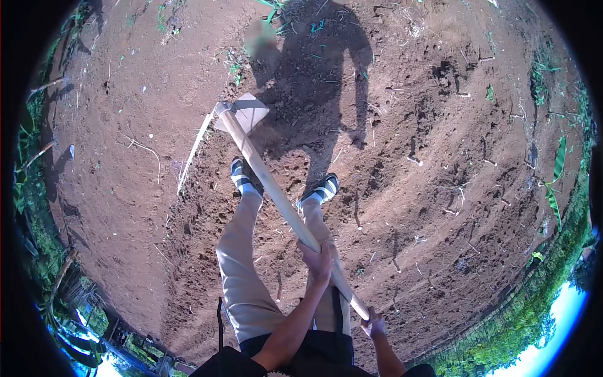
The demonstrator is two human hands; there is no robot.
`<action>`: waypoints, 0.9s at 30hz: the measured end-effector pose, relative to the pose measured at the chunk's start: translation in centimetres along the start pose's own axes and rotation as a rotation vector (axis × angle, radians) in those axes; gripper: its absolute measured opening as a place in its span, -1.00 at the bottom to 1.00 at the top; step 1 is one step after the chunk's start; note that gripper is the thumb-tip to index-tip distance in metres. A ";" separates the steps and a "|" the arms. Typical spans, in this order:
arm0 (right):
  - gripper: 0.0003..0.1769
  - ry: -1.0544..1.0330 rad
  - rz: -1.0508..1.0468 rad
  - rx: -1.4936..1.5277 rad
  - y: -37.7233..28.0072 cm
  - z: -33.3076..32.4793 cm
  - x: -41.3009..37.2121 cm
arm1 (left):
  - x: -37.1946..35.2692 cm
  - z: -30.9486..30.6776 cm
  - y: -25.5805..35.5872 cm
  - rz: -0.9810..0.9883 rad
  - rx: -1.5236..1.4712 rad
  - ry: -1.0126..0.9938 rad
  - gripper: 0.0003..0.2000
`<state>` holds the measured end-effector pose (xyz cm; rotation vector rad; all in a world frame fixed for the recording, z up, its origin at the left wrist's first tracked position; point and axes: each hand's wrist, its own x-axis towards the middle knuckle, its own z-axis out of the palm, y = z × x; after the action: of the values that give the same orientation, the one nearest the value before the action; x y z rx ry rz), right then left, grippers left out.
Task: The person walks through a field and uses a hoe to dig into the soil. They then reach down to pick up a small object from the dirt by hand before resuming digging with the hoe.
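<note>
- Dark sleeves (229, 364) lie closest, at the lower edge, below the fingers of both hands.
- Left hand (318, 262): fingers closed round the wooden handle (276, 193) of the hoe.
- Right hand (374, 324): fingers wrapped round the handle's near end.
- Beyond the left fingers, up and to the left, is the hoe blade (250, 113); whether it touches the soil (138, 207) I cannot tell.
- Striped sandals (326, 187) stand between the fingers and the blade.
- Short sticks (415, 161) dot the soil, right of the fingers.

No readable text, label, brand, number or sign appears anywhere.
</note>
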<state>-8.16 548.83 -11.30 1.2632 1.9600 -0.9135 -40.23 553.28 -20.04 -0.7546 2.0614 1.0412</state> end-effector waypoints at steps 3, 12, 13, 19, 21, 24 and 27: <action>-0.71 0.090 -0.082 0.125 0.2 3.7 4.5 | 1.6 2.4 3.4 0.116 -0.064 -0.078 -0.54; -0.66 0.286 0.048 0.502 -3.7 3.6 12.9 | 1.1 12.7 11.5 0.491 0.101 -0.422 -0.54; -0.56 0.439 -0.030 0.444 -6.0 0.3 13.0 | 0.6 14.0 12.2 0.516 0.168 -0.462 -0.52; -0.40 0.611 0.083 0.691 -7.8 -2.3 17.0 | -1.2 21.9 14.7 0.623 0.493 -0.645 -0.37; -0.41 0.530 0.242 0.806 -8.4 -5.0 18.7 | -0.6 23.9 14.5 0.729 0.519 -0.824 -0.29; -0.40 0.648 0.218 0.770 -10.4 -10.7 23.2 | 0.0 22.5 15.8 0.652 0.393 -1.140 -0.45; -0.38 0.687 0.247 0.760 -12.0 -15.2 30.2 | 2.1 18.7 17.0 0.375 0.276 -1.218 -0.55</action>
<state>-31.77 572.57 -24.21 2.4583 1.8985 -1.2647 -48.08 577.28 -22.37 0.4011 1.1990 0.9882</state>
